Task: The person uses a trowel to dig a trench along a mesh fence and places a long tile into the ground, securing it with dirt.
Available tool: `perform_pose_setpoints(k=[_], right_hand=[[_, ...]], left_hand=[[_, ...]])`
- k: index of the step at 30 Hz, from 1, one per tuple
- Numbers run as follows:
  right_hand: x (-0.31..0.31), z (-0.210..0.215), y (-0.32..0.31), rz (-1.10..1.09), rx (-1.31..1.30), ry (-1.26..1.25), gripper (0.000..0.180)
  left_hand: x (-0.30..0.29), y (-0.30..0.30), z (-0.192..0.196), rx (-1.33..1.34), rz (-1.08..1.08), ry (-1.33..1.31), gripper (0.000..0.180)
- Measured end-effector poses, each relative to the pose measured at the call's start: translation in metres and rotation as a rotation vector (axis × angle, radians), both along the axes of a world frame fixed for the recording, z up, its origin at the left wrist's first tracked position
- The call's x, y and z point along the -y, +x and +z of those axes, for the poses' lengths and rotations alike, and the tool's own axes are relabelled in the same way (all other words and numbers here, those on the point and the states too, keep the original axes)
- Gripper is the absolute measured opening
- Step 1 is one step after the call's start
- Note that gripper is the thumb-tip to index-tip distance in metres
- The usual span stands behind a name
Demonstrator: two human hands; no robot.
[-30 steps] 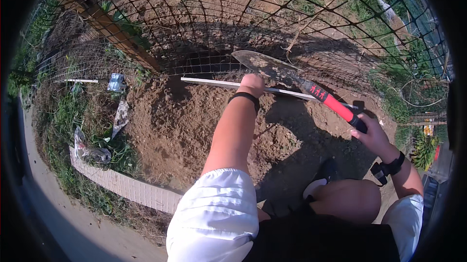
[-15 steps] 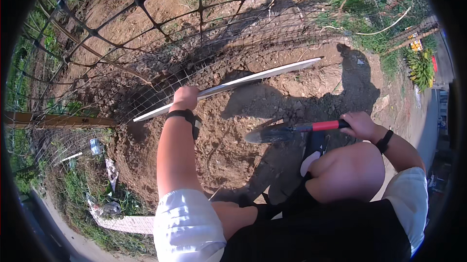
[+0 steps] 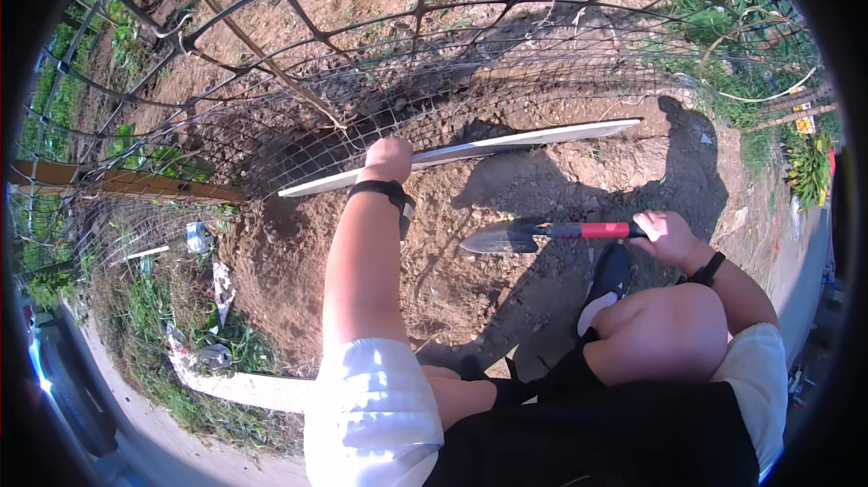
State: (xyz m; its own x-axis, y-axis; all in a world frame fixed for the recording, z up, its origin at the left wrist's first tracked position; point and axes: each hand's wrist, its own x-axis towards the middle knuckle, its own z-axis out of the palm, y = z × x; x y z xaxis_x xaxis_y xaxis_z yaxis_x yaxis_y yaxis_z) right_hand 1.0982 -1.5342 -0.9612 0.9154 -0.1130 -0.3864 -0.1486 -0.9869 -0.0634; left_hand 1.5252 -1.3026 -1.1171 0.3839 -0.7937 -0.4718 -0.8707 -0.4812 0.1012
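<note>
My left hand [image 3: 391, 160] grips a long white plank [image 3: 506, 145] that lies along the foot of a wire mesh fence [image 3: 380, 80]. My right hand [image 3: 662, 236] holds a small hand trowel [image 3: 542, 234] by its red and black handle. The trowel's dark metal blade points left, just above the loose brown soil [image 3: 434, 270]. I am crouched, with my bare knee [image 3: 660, 342] and a dark shoe [image 3: 608, 281] below the trowel. Both wrists wear dark bands.
A wooden post [image 3: 117, 181] lies along the fence at left. Litter and a white strip [image 3: 244, 387] sit in the weeds at lower left. Grass and plants [image 3: 805, 170] grow at right. My shadow falls across the dirt at right.
The view has swung, so the fence and plank now run higher across the picture. The trowel stays held low over the soil, after being lifted up by the plank a second ago.
</note>
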Motion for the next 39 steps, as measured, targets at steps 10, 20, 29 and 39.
perform_pose_setpoints(k=[10,20,29,39], right_hand=[[-0.018,0.000,0.051,0.031,-0.055,-0.019,0.035],[-0.027,0.009,0.072,0.123,0.022,-0.044,0.032],[-0.052,-0.017,0.103,0.194,0.038,-0.016,0.032],[-0.079,-0.046,0.126,0.095,0.051,0.160,0.033]], left_hand=[[0.003,-0.005,0.016,-0.005,0.013,0.058,0.018],[0.004,-0.005,0.017,0.015,0.026,0.065,0.018],[-0.003,-0.008,0.028,-0.040,0.120,-0.058,0.017],[0.003,0.002,0.012,-0.123,0.128,0.025,0.023]])
